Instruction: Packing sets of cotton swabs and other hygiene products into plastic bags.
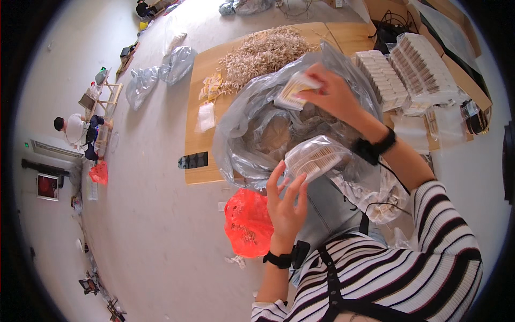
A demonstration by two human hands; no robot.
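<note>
My left hand (287, 212) holds the edge of a clear plastic packet (317, 159) with its fingertips. Thin pale sticks, which look like cotton swabs, show in a row inside it. Above and beyond, my right hand (339, 100) grips a small swab packet (296, 92) with a yellow and white printed face, somewhat smeared by motion. Both packets are over a large grey plastic bag (241, 121) that lies spread open at the table's near side. A heap of loose swabs (265, 56) covers the far part of the wooden table (201, 139).
Stacked packs of swabs (421, 67) stand at the right. Yellow printed cards (211, 86), a small clear bag (205, 117) and a dark segmented object (193, 160) lie on the left. A red bag (248, 222) hangs below the table edge. A person (80, 129) sits far left.
</note>
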